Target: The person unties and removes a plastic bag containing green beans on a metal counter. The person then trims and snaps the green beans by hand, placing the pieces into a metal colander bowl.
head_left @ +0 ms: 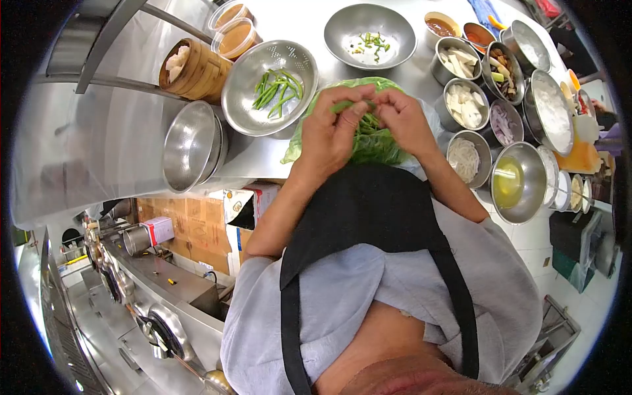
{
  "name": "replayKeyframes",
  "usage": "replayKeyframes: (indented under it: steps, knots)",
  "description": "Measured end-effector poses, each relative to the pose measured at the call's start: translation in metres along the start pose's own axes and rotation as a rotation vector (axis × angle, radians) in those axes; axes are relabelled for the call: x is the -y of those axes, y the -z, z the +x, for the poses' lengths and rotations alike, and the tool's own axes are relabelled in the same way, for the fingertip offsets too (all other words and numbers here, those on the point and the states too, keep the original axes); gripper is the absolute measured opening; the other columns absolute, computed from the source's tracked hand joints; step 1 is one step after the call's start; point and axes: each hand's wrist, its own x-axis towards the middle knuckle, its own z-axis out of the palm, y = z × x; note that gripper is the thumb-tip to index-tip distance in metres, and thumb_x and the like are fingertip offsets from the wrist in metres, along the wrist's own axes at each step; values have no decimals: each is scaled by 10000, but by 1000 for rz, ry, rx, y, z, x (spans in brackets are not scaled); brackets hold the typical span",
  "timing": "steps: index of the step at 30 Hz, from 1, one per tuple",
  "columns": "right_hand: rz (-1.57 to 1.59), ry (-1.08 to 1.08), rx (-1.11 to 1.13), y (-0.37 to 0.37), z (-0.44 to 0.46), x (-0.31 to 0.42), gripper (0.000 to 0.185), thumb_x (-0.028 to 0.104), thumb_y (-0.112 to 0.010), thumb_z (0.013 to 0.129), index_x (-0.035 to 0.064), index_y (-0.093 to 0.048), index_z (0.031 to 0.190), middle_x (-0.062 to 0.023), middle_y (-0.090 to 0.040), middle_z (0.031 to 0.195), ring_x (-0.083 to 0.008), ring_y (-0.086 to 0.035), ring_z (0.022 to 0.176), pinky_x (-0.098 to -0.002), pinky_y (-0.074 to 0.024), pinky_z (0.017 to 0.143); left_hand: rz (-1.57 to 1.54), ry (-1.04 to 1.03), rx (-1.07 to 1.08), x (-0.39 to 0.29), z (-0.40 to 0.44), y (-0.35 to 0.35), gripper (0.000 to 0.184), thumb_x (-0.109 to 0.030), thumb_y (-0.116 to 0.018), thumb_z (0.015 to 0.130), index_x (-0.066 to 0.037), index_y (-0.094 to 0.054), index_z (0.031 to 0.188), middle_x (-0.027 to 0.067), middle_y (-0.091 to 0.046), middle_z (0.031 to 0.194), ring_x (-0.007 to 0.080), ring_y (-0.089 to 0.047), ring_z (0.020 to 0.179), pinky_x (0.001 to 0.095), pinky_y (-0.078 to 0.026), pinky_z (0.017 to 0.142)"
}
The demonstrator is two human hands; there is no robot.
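Note:
Over an open green plastic bag [303,135] of green beans [370,126], my two hands meet close together. My left hand [336,125] is closed around a green bean [342,106], its thumb and fingers pinching it. My right hand [403,122] pinches at the bean's other end, the fingertips partly hiding it. Left of the bag stands a perforated steel colander [240,102] with several long green beans [276,91] inside. Beyond the bag is a steel bowl [339,39] with short green bean pieces [373,47] at its bottom.
Stacked steel bowls [191,145] stand at the counter's left edge, near a bamboo steamer [194,72] and tubs of brown sauce [235,37]. Steel containers of cut ingredients [464,105] crowd the right side, with a bowl of yellowish liquid [509,181] nearest me.

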Motion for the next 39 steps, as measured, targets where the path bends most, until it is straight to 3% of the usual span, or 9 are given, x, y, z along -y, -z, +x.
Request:
replayKeyframes:
  steps: [3, 7, 10, 14, 25, 31, 34, 37, 39]
  knots:
    - [334, -180, -164, 14, 11, 0, 131, 172, -528, 836, 48, -568, 830, -15, -484, 608, -92, -458, 542, -238, -352, 487, 86, -279, -30, -5, 2, -1, 157, 20, -489, 937, -10, -476, 1091, 144, -641, 1026, 183, -630, 911, 302, -506, 818]
    - [862, -148, 132, 42, 10, -2, 181, 245, -485, 880, 83, -466, 800, -28, -467, 652, -146, -498, 611, -252, -359, 480, 335, 276, 21, -18, 12, 27, 172, 28, -576, 821, -15, -597, 986, 103, -602, 925, 209, -604, 822, 323, -491, 749]
    - [810, -219, 104, 39, 4, 5, 158, 216, -482, 893, 69, -498, 838, -26, -474, 656, -136, -495, 603, -253, -371, 484, 739, 119, 408, 9, 6, 32, 223, 20, -627, 756, -39, -640, 970, 114, -570, 941, 253, -587, 865, 341, -477, 772]
    - [645, -290, 174, 40, 2, 0, 136, 179, -494, 903, 54, -548, 905, -15, -487, 670, -107, -497, 618, -261, -388, 493, 860, 163, 491, 44, -2, 30, 234, -4, -617, 763, -63, -658, 985, 139, -544, 957, 316, -580, 888, 408, -476, 776]
    - [-372, 80, 139, 30, -7, 27, 214, 222, -580, 883, 13, -588, 927, -32, -567, 702, -108, -498, 634, -283, -406, 576, 564, 105, 357, 15, 19, 10, 200, -61, -675, 815, -51, -655, 1014, 120, -650, 950, 269, -629, 866, 342, -493, 760]
    - [-490, 16, 218, 27, -4, 27, 224, 204, -578, 836, -2, -604, 921, -117, -606, 691, -195, -572, 628, -336, -442, 590, 706, 60, 479, 10, 21, 9, 255, 40, -597, 740, -51, -636, 975, 135, -625, 925, 337, -618, 886, 392, -492, 770]
    - [-421, -57, 266, 24, -3, 22, 142, 97, -553, 842, -19, -611, 898, -25, -579, 699, -77, -536, 623, -240, -425, 580, 761, 44, 518, 8, 19, 8, 283, 71, -552, 709, -51, -625, 953, 135, -611, 900, 349, -612, 884, 411, -489, 767]
    - [-508, 6, 251, 23, 0, 18, 215, 172, -528, 795, -12, -621, 858, -147, -618, 677, -240, -590, 601, -370, -469, 600, 749, 4, 508, 10, 18, 8, 261, 57, -563, 721, -55, -626, 949, 135, -612, 900, 353, -611, 882, 411, -491, 757]
    - [-487, 58, 114, 19, 2, 17, 201, 160, -521, 792, -13, -620, 814, -121, -611, 657, -203, -571, 570, -342, -453, 558, 719, -51, 445, 14, 18, 11, 211, 25, -587, 760, -53, -626, 953, 128, -620, 891, 329, -613, 845, 392, -493, 722]
